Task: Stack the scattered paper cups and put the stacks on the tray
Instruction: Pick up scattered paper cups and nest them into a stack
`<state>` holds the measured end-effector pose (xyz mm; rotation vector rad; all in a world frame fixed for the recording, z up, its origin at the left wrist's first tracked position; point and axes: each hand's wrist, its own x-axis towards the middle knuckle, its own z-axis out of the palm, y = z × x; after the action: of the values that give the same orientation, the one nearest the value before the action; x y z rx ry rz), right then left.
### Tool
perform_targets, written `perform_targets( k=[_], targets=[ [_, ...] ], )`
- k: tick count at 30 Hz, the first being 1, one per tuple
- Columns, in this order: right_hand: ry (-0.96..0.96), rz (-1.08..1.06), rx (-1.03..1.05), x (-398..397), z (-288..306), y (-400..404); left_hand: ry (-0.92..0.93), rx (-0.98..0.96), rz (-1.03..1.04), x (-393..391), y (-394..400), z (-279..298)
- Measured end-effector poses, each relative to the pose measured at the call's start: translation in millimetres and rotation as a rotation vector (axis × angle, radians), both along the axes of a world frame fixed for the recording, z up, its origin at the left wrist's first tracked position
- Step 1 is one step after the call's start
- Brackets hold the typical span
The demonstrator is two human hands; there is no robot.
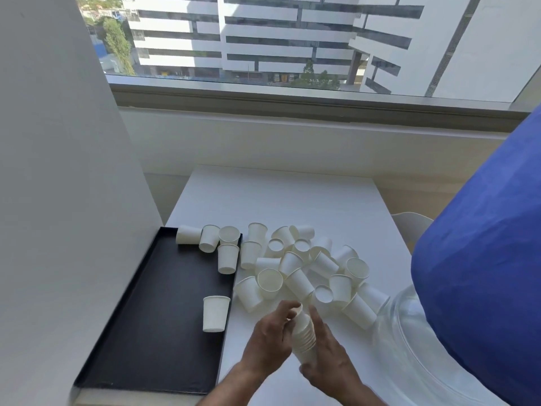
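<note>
Left hand [270, 336]: I see it gripping the stack [304, 335]
Right hand [328, 361]: curled round the stack's near end
Loose cups [298, 268]: piled just beyond my hands
Tray [164, 341]: left, few cups inside

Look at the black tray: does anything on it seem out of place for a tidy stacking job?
Yes. The tray holds only loose single cups, no stacks: a few lie tipped at its far end, and one stands inverted alone. Both hands hold the one stack, off the tray.
</note>
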<state>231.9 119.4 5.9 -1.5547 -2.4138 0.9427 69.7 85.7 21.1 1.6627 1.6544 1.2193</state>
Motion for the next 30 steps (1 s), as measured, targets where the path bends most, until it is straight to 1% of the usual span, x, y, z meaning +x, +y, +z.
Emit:
perform_targets(
  k=[3,5,7,8,9,10,11,12,14,16,18,22,25,28,30],
  targets=[
    [0.017,0.035,0.043,-6.8,1.9,2.6,-0.027,-0.076,-0.174,-2.5,0.9,-0.9],
    [0.005,0.074,0.056,-6.9,2.4,4.0,-0.049,-0.136,-0.238,-7.4,4.3,-2.9],
    [0.017,0.091,0.036,-5.1,2.8,4.3,-0.027,-0.179,-0.252,-11.5,8.3,-2.7],
    [0.03,0.086,0.023,-3.8,3.1,4.0,0.021,-0.153,-0.212,-13.8,11.2,-2.4],
    [0.047,0.069,0.011,-2.9,3.2,3.9,0.103,-0.092,-0.136,-17.0,15.2,-3.4],
    [0.062,0.044,-0.001,-1.7,3.2,3.5,0.227,-0.025,-0.045,-21.2,20.3,-6.0],
    [0.077,0.02,-0.01,-0.4,3.0,3.4,0.372,-0.004,0.027,-26.1,26.7,-8.3],
    [0.092,0.002,-0.018,1.2,2.3,3.4,0.498,-0.064,0.059,-30.7,32.9,-9.5],
    [0.107,-0.017,-0.03,5.3,-0.3,3.9,0.683,-0.302,0.03,-39.0,43.0,-13.6],
    [0.109,-0.027,-0.037,9.4,-1.9,5.1,0.798,-0.464,-0.046,-46.5,50.6,-21.0],
    [0.103,-0.036,-0.042,12.5,-2.3,6.0,0.877,-0.539,-0.109,-51.8,55.6,-27.8],
    [0.075,-0.061,-0.052,16.7,-3.4,5.4,0.916,-0.599,-0.161,-57.6,63.1,-37.0],
    [0.067,-0.069,-0.055,19.1,-3.4,6.4,0.925,-0.561,-0.171,-56.2,64.8,-35.7],
    [0.073,-0.072,-0.052,20.0,-3.3,7.7,0.906,-0.467,-0.152,-54.1,62.3,-33.0],
    [0.076,-0.075,-0.052,19.6,-3.6,8.4,0.841,-0.308,-0.113,-50.5,58.6,-25.5]
  ],
)
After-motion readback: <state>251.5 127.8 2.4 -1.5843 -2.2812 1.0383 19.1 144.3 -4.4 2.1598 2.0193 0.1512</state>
